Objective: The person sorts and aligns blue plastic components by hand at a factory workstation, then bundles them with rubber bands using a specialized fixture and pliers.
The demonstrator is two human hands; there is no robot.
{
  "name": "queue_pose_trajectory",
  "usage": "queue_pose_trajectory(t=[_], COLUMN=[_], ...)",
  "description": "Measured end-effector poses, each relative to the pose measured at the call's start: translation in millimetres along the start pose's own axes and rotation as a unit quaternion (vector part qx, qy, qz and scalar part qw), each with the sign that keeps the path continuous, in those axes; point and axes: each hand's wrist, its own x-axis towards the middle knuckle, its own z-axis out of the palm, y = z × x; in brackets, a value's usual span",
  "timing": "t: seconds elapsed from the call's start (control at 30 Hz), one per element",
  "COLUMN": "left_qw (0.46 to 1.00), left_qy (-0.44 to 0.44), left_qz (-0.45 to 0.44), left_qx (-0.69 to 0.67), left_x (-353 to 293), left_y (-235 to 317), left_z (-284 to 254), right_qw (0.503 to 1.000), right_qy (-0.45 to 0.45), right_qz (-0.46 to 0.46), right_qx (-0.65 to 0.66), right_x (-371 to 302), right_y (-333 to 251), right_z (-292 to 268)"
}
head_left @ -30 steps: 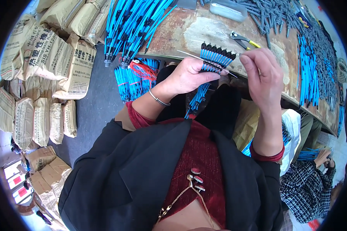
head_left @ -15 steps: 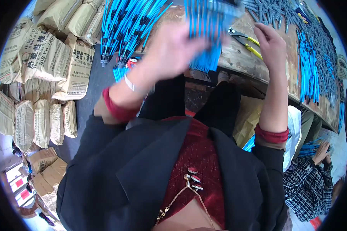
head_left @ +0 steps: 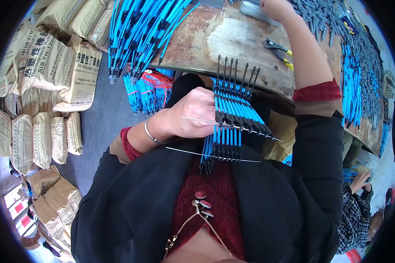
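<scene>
My left hand is closed round one end of a bundle of blue rods with black joints. Thin metal wires pass crosswise through the row of joints, and their ends stick out on both sides. The bundle hangs in front of my chest, over the table's near edge. At the far side of the table, my right hand is by a clear plastic box. Its fingers look curled in, partly cut off by the picture's upper edge, so anything in them is hidden.
Pliers with yellow handles lie on the worn wooden table. Blue rods are heaped at the table's left, grey jointed parts at the right. Paper sacks stand at far left. A co-worker's hand shows at right.
My left hand has brought the rod bundle down toward my chest and turned it. My right hand has gone from beside the pliers to the table's far side.
</scene>
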Motion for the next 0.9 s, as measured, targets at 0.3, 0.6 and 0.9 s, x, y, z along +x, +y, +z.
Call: queue_pose_trajectory(t=[0.3,0.6,0.9], left_qw=[0.999,0.999,0.999], left_qy=[0.000,-0.023,0.003], left_qz=[-0.007,-0.010,-0.007], left_qx=[-0.035,-0.033,-0.045], left_x=[10,5,4], left_y=[1,-5,-7], left_z=[5,6,11], right_qw=[0.992,0.967,0.963], right_qy=[0.111,0.023,0.032], right_qz=[0.054,-0.041,-0.011], right_qx=[0.037,0.250,0.266], right_x=[-69,-232,-233], right_y=[-8,-34,-42], right_z=[-60,-31,-29])
